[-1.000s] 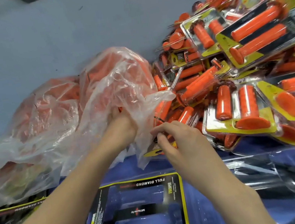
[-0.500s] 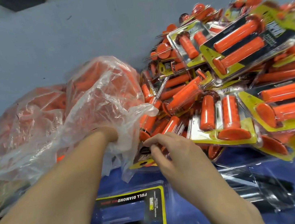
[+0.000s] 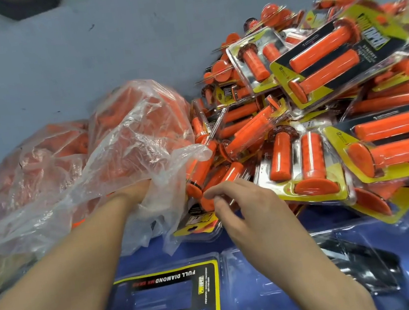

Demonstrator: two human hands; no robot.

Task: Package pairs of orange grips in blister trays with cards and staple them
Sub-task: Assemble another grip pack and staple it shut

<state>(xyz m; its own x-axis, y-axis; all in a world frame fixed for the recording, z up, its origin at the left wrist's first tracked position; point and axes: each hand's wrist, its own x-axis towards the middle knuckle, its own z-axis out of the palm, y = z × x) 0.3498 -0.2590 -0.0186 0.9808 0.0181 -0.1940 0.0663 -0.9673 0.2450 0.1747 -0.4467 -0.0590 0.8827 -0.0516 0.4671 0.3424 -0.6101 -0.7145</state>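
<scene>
A clear plastic bag full of loose orange grips lies at the left. My left hand reaches into its opening; past the wrist the crinkled plastic hides it, so its fingers cannot be made out. My right hand hovers just right of the bag's mouth, with loosely curled fingers and nothing visibly between them. Its fingertips are beside a loose orange grip. Below my arms lies a blister tray with a black and yellow card.
A large heap of finished blister packs with orange grips fills the right side. Clear trays and dark cards lie at the lower right on the blue surface. A grey surface stretches behind.
My left hand has gone deeper into the bag, from on top of the plastic to inside it. My right hand has come away from the bag's edge.
</scene>
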